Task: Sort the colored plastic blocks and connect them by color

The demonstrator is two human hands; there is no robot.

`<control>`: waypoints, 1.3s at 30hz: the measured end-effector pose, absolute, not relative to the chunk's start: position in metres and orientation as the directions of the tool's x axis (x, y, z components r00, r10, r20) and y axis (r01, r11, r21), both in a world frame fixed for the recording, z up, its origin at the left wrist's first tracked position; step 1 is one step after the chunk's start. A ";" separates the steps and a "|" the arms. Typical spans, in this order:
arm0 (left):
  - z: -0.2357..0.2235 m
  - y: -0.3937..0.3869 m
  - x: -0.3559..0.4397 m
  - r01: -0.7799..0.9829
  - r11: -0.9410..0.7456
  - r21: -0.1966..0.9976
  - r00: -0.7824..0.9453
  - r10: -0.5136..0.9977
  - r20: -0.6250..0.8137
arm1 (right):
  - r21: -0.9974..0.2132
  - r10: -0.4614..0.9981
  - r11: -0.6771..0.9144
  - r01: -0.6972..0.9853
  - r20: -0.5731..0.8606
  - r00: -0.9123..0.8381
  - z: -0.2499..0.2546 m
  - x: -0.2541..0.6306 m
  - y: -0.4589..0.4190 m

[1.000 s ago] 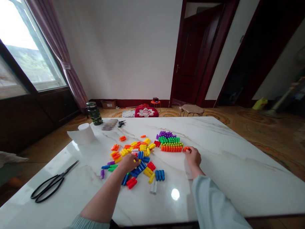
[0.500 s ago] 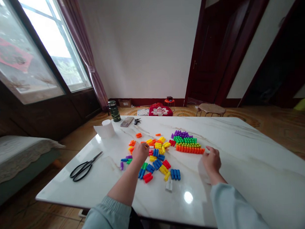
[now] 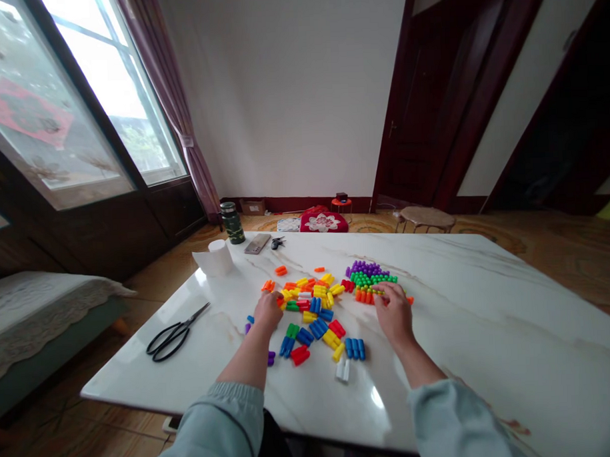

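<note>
My left hand (image 3: 268, 312) is at the left edge of a loose pile of coloured, bullet-shaped plastic pieces (image 3: 318, 327). Its fingers are pinched, with an orange piece (image 3: 280, 301) at the fingertips. On the right, my right hand (image 3: 395, 313) reaches over a neat block of similar pieces, with its fingers bent together at the block's front. Purple pieces (image 3: 367, 267) form the back of that block, green pieces (image 3: 371, 279) the middle, and an orange row (image 3: 363, 296) the front. The hand covers part of the orange row, and whatever is between its fingers is hidden.
Black-handled scissors (image 3: 176, 334) lie at the left of the white table (image 3: 513, 314). Farther back are a paper roll (image 3: 217, 257), a phone (image 3: 258, 243), keys (image 3: 277, 243) and a green flask (image 3: 232, 223). A round stool (image 3: 427, 217) stands beyond the table.
My right hand has moved left from beside the block onto its front row. My left hand has shifted left and slightly down, from the middle of the loose pile to its left edge.
</note>
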State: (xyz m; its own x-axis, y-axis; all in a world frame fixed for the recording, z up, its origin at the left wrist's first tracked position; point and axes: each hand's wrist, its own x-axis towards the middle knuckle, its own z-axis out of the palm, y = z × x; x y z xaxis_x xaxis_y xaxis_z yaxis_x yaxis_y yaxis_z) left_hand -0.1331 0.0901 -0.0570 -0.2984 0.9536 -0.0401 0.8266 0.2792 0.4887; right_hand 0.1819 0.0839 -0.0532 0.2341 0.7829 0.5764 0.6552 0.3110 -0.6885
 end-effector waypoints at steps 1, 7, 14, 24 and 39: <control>-0.057 0.090 -0.132 0.808 0.277 0.520 -0.304 0.952 -0.035 | -0.696 0.791 0.315 0.645 0.568 0.228 -0.053 0.180 0.083; -0.035 0.094 -0.116 0.573 0.252 0.780 -0.356 0.934 -0.039 | -0.750 0.867 0.331 0.573 0.482 0.130 -0.054 0.162 0.077; -0.012 0.080 -0.052 0.156 0.226 0.961 0.061 0.969 -0.238 | -0.974 0.993 0.113 0.197 0.115 -0.003 -0.055 0.122 0.070; -0.017 0.067 -0.019 -0.113 0.223 0.968 0.242 0.951 -0.190 | -0.997 0.997 0.067 -0.049 0.065 0.040 -0.045 0.116 0.065; -0.023 0.072 -0.022 -0.030 0.169 0.985 0.143 0.976 -0.164 | -0.978 0.987 0.073 -0.194 0.044 0.153 -0.042 0.115 0.068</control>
